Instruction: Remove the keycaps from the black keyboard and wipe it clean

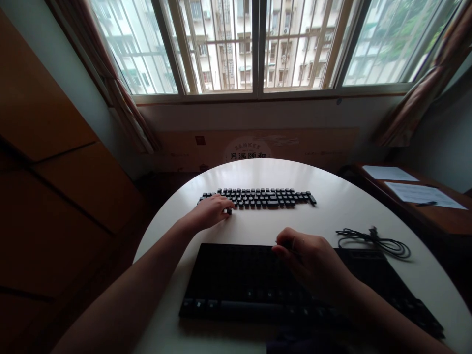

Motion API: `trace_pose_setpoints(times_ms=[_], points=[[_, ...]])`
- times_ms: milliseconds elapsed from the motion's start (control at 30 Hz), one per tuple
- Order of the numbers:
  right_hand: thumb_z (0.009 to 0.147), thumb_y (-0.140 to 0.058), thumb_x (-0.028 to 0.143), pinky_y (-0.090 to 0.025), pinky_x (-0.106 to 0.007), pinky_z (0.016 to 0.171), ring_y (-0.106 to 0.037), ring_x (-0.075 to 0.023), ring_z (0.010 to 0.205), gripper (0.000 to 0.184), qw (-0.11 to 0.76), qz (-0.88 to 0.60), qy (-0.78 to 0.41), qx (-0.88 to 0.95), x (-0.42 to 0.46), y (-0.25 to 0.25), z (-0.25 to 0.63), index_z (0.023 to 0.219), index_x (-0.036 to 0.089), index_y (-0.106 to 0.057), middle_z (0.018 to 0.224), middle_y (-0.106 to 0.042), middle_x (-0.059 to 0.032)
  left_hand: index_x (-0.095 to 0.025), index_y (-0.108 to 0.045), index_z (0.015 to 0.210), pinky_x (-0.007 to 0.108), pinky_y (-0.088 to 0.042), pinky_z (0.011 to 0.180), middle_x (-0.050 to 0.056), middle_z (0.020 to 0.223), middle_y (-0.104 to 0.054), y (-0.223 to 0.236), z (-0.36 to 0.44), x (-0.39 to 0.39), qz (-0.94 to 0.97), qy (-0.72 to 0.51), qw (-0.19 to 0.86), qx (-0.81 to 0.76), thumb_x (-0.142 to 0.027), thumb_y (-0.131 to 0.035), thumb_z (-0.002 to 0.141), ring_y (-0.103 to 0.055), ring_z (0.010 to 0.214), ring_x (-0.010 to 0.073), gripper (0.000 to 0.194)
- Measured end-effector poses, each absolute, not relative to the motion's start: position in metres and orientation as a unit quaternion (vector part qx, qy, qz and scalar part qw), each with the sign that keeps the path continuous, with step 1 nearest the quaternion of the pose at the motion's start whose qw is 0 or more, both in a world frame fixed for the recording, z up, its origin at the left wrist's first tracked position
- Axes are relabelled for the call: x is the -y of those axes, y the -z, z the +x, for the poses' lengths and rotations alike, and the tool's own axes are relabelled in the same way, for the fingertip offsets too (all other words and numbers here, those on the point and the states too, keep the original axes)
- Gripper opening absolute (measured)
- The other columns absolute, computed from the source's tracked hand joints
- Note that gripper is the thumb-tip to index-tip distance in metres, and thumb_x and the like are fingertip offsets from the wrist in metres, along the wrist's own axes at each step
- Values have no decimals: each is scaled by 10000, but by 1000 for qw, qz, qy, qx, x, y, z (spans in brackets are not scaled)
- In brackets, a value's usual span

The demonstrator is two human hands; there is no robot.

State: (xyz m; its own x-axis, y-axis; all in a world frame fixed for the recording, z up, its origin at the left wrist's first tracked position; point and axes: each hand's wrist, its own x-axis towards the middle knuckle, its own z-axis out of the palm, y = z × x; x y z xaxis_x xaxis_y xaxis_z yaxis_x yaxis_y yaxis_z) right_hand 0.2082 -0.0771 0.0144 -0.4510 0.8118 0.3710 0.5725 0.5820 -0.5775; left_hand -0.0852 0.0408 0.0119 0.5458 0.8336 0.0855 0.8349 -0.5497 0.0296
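Keycaps [269,196] rowed near far table [273,171] edge, some left on keyboard [228,275] — left hand [212,209] pinching one, right hand [309,250] curled, hold unclear.

A room that looks like part of a home: long curtains [127,105] hang at either side of a wide barred window [257,54], and a building [230,54] with many windows stands opposite. Large wooden panels [55,206], cupboard-like, line the left; a round white table [254,172] fills the middle; at right, papers [420,194] lie on a wooden surface [440,216].
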Motion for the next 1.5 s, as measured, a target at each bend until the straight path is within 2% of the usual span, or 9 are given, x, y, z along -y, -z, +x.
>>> trace_pose_setpoints(times_ms=[300, 800, 1100, 1333, 1500], points=[[983, -466, 477, -340, -237, 512, -485, -123, 487, 324, 322, -416, -197, 827, 79, -15, 209, 860, 202, -585, 587, -562, 27, -258, -720, 1017, 319, -502, 818, 46, 1090, -665, -9, -88, -43, -864, 46, 16, 501, -264, -655, 832, -615, 1031, 252, 197], [986, -465, 481, -356, -238, 523, -505, -123, 500, 331, 319, -408, -224, 826, 79, -15, 209, 870, 196, -589, 592, -566, 26, -245, -717, 1032, 313, -504, 796, 57, 1082, -649, -5, -93, -48, -856, 54, 35, 513, -288, -597, 843, -633, 977, 245, 228], [983, -478, 475, -347, -235, 514, -461, -117, 500, 320, 325, -400, -248, 820, 79, -18, 208, 860, 195, -574, 586, -535, 29, -235, -694, 1042, 300, -488, 716, 50, 1090, -656, -9, -92, -45, -840, 81, 37, 536, -313, -621, 850, -653, 858, 222, 220], [978, -498, 482, -355, -214, 486, -450, -100, 494, 311, 359, -355, -418, 755, 79, -7, 206, 876, 191, -537, 591, -505, 45, -189, -664, 921, 272, -435, 638, 36, 892, -655, -38, -61, -11, -818, 202, 68, 535, -359, -528, 943, -590, 694, 160, 219], [966, -502, 530, -374, -191, 468, -476, -94, 496, 355, 333, -324, -551, 693, 86, 10, 194, 869, 189, -517, 602, -525, 41, -188, -642, 877, 266, -437, 628, 40, 899, -675, -32, -15, 22, -877, 142, -5, 458, -337, -512, 950, -614, 753, 174, 210]])
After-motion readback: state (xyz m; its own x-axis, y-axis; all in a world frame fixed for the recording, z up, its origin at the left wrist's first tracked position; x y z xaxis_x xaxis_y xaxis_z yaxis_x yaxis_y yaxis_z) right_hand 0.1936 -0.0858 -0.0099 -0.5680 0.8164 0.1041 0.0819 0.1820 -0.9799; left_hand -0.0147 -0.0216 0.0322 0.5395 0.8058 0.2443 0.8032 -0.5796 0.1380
